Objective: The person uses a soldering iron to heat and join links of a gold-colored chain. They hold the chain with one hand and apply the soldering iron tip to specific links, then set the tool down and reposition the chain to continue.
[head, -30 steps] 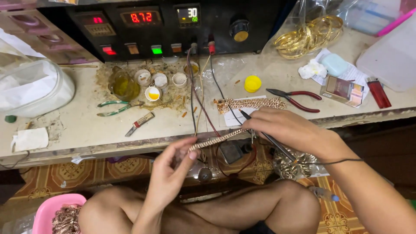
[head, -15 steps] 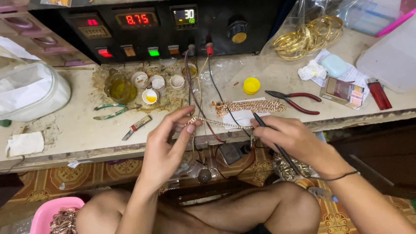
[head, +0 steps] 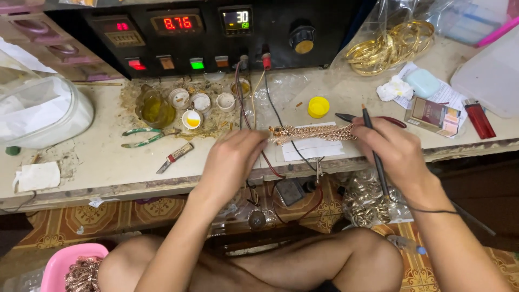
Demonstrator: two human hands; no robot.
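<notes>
Stretching a rose-gold metal chain (head: 313,133) newly raised to frame centre, left hand (head: 233,160) pinches one end, right hand (head: 390,154) gripping the other plus a thin black probe (head: 374,146).

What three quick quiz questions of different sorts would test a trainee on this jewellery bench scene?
1. True or false: the rose-gold link chain is stretched between the left hand and the right hand.
2. Which hand also holds the thin black pen-shaped probe?
A. left hand
B. right hand
C. neither
3. Fill in: the round yellow plastic cap lies on the worn beige workbench, on the ______ side of the chain, toward the black control box.

Key:
1. True
2. B
3. far
</notes>
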